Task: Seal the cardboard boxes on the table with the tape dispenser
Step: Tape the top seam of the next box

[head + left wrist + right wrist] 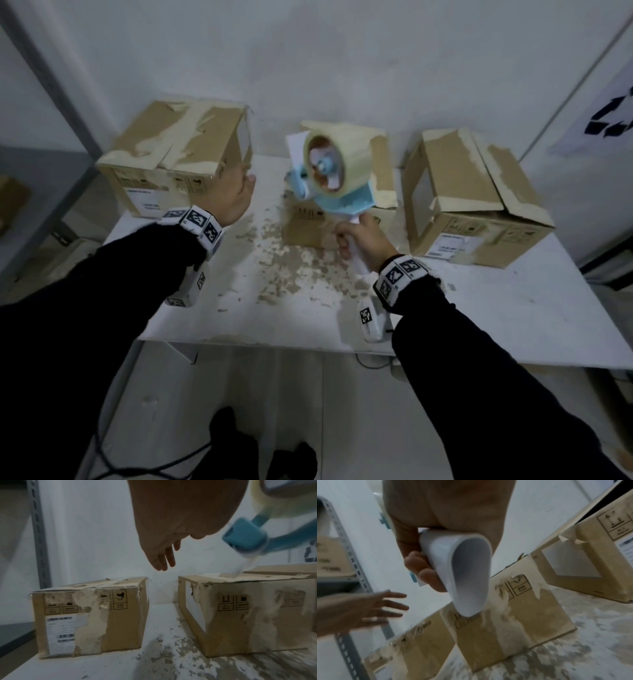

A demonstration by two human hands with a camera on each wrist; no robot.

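We see the tape dispenser (337, 178) held above the middle box (308, 226) – long axis tilted, handle near us, roll end up and far-left. Our right hand (359, 240) is wrapped round its white handle. Left hand (236, 198) hangs w/ fingers straight, holding nothing, between left box (178, 154) and middle one.

Left hand (236, 198): raised, held in the air — fingers straight and spread, holding nothing.
Right hand (363, 240): fingers curled round a white handle — gripped firmly.
Arms: both reach forward, dark sleeves, marker bands at wrists.
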